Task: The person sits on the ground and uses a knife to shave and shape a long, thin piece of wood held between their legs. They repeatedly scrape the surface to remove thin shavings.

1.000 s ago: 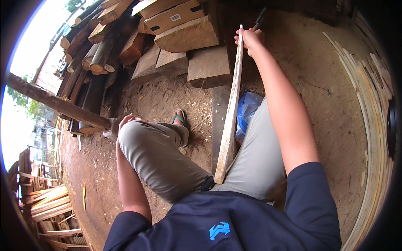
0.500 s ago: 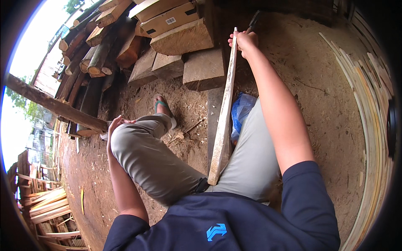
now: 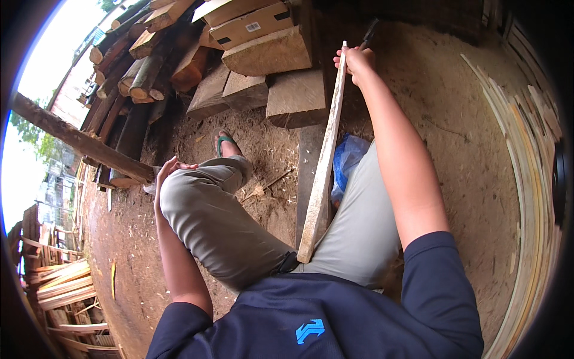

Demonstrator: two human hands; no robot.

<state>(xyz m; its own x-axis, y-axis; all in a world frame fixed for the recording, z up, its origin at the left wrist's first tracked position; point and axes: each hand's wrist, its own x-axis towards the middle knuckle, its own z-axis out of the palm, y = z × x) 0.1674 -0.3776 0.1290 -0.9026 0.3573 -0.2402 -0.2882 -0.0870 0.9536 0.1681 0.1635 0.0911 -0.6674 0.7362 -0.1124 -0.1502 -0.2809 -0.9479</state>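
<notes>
A long pale wooden stick (image 3: 323,155) slants from my waist between my thighs to my outstretched right hand (image 3: 359,61). My right fingers are closed around its far end, some of them showing on the stick's left side. From the same hand juts a dark narrow tool (image 3: 370,33), perhaps a knife; the grip hides how it meets the stick. My left hand (image 3: 174,169) lies on my bent left knee with its fingers extended, holding nothing. Under the stick runs a dark plank (image 3: 306,179), with a blue plastic bag (image 3: 348,157) beside my right thigh.
Thick sawn timber blocks (image 3: 296,102) stand ahead, with a cardboard box (image 3: 253,27) on top. Logs (image 3: 143,87) are stacked at far left, near a slanting pole (image 3: 84,140). Long thin wood strips (image 3: 523,179) line the right side; more cut strips (image 3: 66,284) lie at lower left.
My view has shifted slightly, and my left foot sits a little farther left. Both hands keep the same hold and rest; the stick's angle is nearly unchanged.
</notes>
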